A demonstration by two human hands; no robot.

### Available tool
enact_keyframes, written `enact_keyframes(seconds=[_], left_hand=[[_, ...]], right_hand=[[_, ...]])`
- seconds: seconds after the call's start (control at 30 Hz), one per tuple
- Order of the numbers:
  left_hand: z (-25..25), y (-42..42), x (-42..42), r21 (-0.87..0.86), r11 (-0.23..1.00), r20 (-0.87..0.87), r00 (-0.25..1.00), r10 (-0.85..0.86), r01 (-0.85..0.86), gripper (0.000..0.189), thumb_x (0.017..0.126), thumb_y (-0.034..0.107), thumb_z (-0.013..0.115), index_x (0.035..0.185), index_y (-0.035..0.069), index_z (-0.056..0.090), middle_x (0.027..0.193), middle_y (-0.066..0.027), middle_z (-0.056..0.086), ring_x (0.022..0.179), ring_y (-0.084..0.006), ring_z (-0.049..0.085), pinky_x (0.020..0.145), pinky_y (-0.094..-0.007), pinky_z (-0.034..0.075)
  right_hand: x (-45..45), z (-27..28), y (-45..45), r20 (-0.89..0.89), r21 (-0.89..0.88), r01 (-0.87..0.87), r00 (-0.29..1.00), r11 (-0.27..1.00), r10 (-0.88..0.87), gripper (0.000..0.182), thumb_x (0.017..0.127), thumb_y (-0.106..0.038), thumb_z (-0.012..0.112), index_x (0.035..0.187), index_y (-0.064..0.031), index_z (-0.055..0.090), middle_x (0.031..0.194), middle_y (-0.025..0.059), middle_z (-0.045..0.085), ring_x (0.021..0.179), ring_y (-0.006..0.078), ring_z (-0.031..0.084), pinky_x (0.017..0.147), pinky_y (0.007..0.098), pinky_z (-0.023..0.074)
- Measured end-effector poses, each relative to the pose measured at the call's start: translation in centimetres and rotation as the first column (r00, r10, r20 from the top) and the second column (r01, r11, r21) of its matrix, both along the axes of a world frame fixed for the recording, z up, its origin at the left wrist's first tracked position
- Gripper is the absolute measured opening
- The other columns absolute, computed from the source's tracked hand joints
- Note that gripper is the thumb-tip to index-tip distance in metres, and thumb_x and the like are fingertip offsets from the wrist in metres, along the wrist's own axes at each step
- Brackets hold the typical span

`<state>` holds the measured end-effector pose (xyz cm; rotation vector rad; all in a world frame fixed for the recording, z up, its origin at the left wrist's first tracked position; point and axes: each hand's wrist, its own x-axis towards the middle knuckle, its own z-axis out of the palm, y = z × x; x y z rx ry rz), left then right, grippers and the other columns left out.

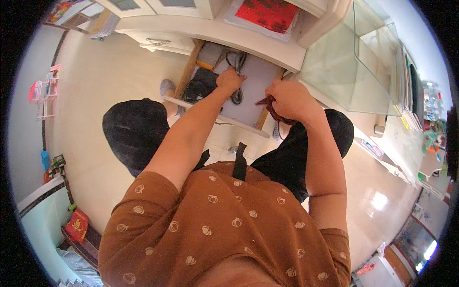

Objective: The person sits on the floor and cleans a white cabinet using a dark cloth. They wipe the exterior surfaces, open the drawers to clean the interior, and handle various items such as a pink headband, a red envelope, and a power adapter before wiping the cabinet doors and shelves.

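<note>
A pulled-out wooden drawer (251,114) lies between my knees. Inside it, my left hand (230,80) is on a bundled grey cable (236,96), with fingers curled around its middle. Left of that hand are a black box-like item (205,79) and a tangle of black cords (193,91). A yellow-orange object (205,65) sits near the drawer's left side. Over the right side of the drawer, my right hand (290,98) grips a dark red cloth (276,114), whose ends stick out below and beside the fingers.
Above the drawer runs the cream cabinet edge (215,30), with a red patterned item (267,15) on a shelf. A glass panel (376,71) stands to the right. A second drawer front with a handle (157,42) is at upper left. Books (412,120) stand at far right.
</note>
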<state>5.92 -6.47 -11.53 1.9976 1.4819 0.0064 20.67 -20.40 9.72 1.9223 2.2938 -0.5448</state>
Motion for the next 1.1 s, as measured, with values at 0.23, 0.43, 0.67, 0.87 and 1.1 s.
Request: enact_keyframes(seconds=[0.23, 0.43, 0.67, 0.87, 1.1], left_hand=[[-3.6, 1.3, -0.7, -0.367, 0.925, 0.294, 0.932, 0.214, -0.097, 0.037, 0.082, 0.015, 0.061, 0.112, -0.003, 0.051, 0.103, -0.0239, 0.065, 0.094, -0.0360, 0.066, 0.079, -0.0447, 0.054], [4.9, -2.0, -4.2, -0.875, 0.436, 0.484, 0.446, 0.753, 0.212, 0.019, 0.084, -0.002, 0.050, 0.102, 0.000, 0.050, 0.084, -0.0142, 0.063, 0.071, -0.0248, 0.065, 0.071, -0.0463, 0.058], [13.1, -6.8, -6.3, -0.770, 0.605, 0.601, 0.550, 0.580, 0.203, 0.008, 0.091, 0.011, 0.051, 0.099, 0.008, 0.049, 0.070, -0.0033, 0.053, 0.056, -0.0143, 0.052, 0.048, -0.0318, 0.048], [17.0, -9.8, -10.4, -0.681, 0.673, 0.662, 0.636, 0.396, 0.289, 0.017, 0.093, 0.016, 0.057, 0.104, 0.009, 0.045, 0.068, 0.0017, 0.043, 0.053, -0.0079, 0.041, 0.048, -0.0248, 0.039], [16.1, -10.0, -12.4, -0.662, 0.725, 0.736, 0.347, 0.582, 0.191, 0.014, 0.096, 0.016, 0.055, 0.104, 0.008, 0.048, 0.076, -0.0033, 0.056, 0.064, -0.0148, 0.058, 0.060, -0.0314, 0.053]], right_hand=[[1.9, -0.8, 0.8, -0.057, -0.055, 0.016, 0.998, 0.998, -0.020, 0.020, 0.079, -0.014, 0.055, 0.093, -0.0071, 0.068, 0.095, 0.0152, 0.064, 0.087, 0.0364, 0.063, 0.075, 0.0452, 0.0512], [0.9, -1.0, 2.6, -0.215, 0.280, 0.153, 0.972, 0.948, -0.093, 0.022, 0.078, -0.011, 0.057, 0.098, -0.0092, 0.065, 0.094, 0.0123, 0.060, 0.087, 0.0351, 0.061, 0.073, 0.0433, 0.0506], [-5.6, -1.9, 2.4, -0.297, 0.455, -0.018, 0.939, 0.890, 0.171, 0.028, 0.076, -0.016, 0.064, 0.104, -0.0158, 0.066, 0.101, 0.0103, 0.058, 0.093, 0.0313, 0.062, 0.075, 0.0421, 0.0524], [-1.9, -2.8, 3.5, -0.104, 0.426, 0.117, 0.991, 0.897, -0.080, 0.025, 0.077, -0.018, 0.063, 0.101, -0.0172, 0.070, 0.098, 0.0100, 0.060, 0.095, 0.0304, 0.062, 0.076, 0.0422, 0.0526], [-1.6, -1.2, 1.3, -0.609, 0.550, 0.549, 0.779, 0.629, -0.148, 0.028, 0.079, -0.009, 0.056, 0.104, -0.0128, 0.068, 0.097, 0.0130, 0.061, 0.091, 0.0321, 0.062, 0.077, 0.0393, 0.0505]])
